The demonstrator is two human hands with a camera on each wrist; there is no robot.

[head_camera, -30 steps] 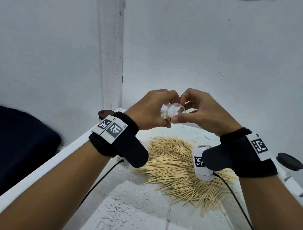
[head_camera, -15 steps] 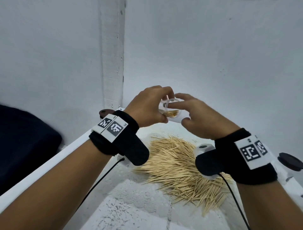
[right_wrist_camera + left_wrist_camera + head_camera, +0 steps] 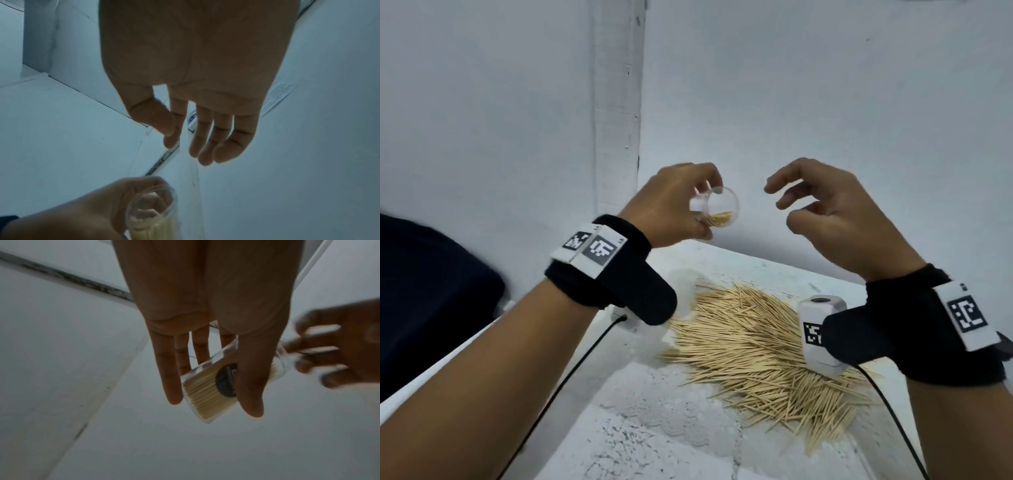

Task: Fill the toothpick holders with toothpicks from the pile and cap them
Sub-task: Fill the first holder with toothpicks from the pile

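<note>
My left hand [image 3: 690,209] grips a clear toothpick holder [image 3: 720,211], tilted with its open mouth toward the right and part-filled with toothpicks. The left wrist view shows the holder [image 3: 211,386] between thumb and fingers, with a dark round label on its side. No cap is on it. My right hand [image 3: 808,205] hovers a short way to the right with fingers loosely spread and nothing in them; the right wrist view shows the bare right hand [image 3: 197,129] above the holder [image 3: 152,216]. A big pile of toothpicks [image 3: 760,353] lies on the white table below both hands.
White walls close the table's far side and corner [image 3: 616,137]. A dark shape [image 3: 431,301] sits beyond the table's left edge [image 3: 448,366]. Cables run from both wrist cameras over the white table [image 3: 654,438].
My right hand let go of the holder's mouth and drew away to the right, fingers spreading. Both hands rose a little, and the left keeps the holder.
</note>
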